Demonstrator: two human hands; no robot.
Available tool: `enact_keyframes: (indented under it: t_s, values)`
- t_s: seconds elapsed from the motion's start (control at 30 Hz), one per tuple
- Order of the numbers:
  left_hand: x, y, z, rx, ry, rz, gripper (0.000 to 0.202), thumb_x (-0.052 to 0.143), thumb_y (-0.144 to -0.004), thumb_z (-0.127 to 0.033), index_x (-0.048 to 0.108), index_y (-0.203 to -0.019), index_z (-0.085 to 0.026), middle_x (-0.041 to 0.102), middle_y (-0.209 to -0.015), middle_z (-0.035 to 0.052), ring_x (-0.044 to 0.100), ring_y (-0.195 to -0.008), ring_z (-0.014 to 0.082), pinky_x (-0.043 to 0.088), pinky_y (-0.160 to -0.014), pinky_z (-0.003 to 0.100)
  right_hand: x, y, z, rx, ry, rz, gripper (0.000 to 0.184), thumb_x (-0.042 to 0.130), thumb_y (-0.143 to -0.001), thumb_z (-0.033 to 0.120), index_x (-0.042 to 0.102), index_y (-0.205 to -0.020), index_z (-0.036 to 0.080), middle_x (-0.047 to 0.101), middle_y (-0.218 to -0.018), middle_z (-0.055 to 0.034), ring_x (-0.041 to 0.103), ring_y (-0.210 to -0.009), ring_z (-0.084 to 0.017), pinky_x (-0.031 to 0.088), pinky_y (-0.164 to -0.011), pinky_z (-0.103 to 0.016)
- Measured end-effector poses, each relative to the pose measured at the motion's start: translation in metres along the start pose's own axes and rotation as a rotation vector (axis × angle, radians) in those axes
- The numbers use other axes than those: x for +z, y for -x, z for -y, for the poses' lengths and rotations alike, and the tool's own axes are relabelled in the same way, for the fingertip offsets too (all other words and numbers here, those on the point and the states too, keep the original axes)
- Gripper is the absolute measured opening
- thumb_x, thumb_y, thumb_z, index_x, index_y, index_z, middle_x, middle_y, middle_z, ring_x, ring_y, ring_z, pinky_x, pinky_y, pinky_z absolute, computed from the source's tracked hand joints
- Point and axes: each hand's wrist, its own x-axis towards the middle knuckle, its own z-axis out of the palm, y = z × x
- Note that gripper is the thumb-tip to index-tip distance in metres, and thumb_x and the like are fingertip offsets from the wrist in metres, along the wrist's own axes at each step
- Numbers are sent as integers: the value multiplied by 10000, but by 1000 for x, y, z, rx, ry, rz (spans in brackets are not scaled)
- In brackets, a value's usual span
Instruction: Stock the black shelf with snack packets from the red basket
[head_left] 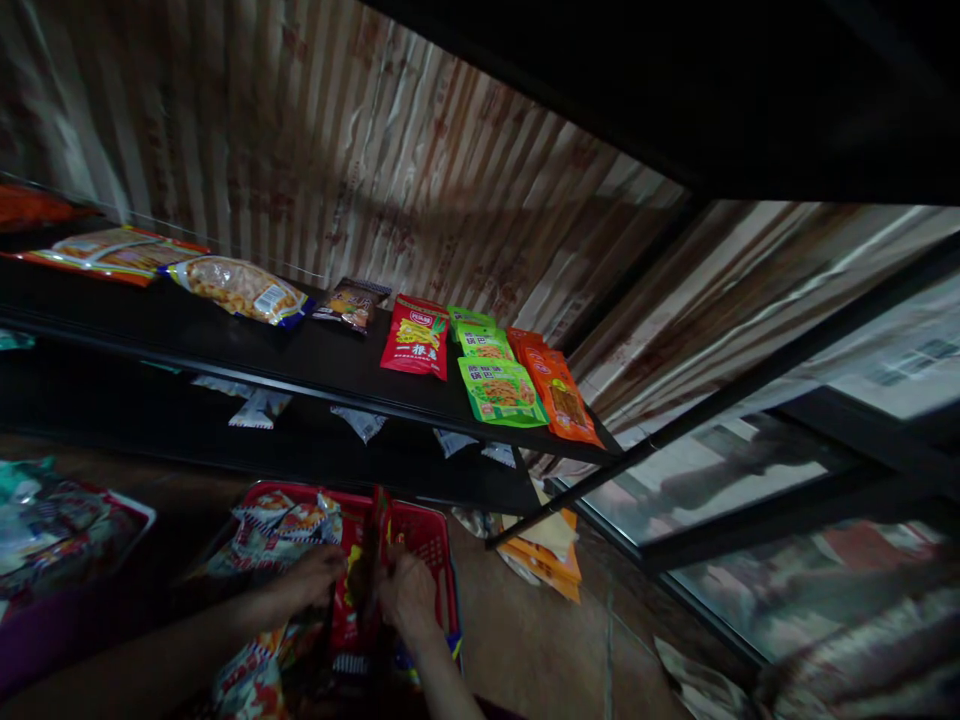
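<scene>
Both my hands are down inside a red plastic basket filled with snack packets. My left hand has its fingers curled at the edge of a red snack packet with a yellow picture on it. Beside it, my right hand is closed on another red snack packet, which stands on edge, seen from its narrow side. White-and-red packets are heaped at the basket's left. The dim light hides some of the fingertips.
A black shelf above the basket bears a red packet, green packets, orange packets and a bag of snacks. Small packets lie on the lower shelf. Another full basket is at left; a slanting black post stands at right.
</scene>
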Motion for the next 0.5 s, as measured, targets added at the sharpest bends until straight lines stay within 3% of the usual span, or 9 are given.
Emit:
enact_keyframes:
  t_s: [0.1,0.2,0.4,0.5]
  values:
    - [-2,4,-6,-116,240,-19,640,669,-552,-639,532,-1001,-204,575,-1198,114,529,-1108,265,481,-786,328,-15,8,5,1,-4,33,244,473,-781,202,669,-924,177,722,-903,-123,678,-893,-238,480,-730,-297]
    - [-3,4,-8,-184,338,27,674,712,-508,-635,526,-980,-192,580,-1190,136,555,-1063,272,492,-796,357,-15,16,7,-45,7,24,234,480,-781,219,662,-926,203,721,-890,-95,661,-909,-219,458,-749,-287]
    - [1,3,-3,-312,412,-7,638,724,-586,-567,512,-1040,-172,519,-1228,176,532,-1072,280,501,-803,390,3,39,12,-220,-26,62,191,497,-798,216,635,-929,196,687,-889,-77,627,-895,-197,426,-807,-288]
    - [2,4,-3,-301,437,12,540,710,-640,-508,531,-1024,-174,583,-1123,137,577,-956,238,501,-792,380,12,49,15,-310,-53,101,175,495,-788,177,624,-906,181,653,-939,-79,615,-857,-182,431,-768,-267]
